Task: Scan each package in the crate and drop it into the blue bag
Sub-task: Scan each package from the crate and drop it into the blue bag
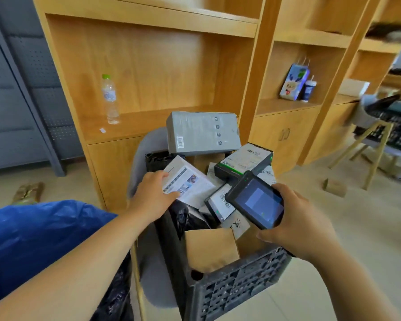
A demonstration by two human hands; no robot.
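A dark plastic crate stands in front of me, piled with several packages. My left hand grips the left edge of a white printed box lying on top of the pile. My right hand holds a black handheld scanner with a lit screen, tilted over the crate's right side. A grey box stands at the back of the pile, a black and green box to its right, a brown cardboard package at the front. The blue bag sits low at my left.
Wooden shelving fills the background; a water bottle stands on the left shelf, a printed gift bag and a cup on the middle one. A small cardboard box lies on the floor at right, near a wooden stand's legs.
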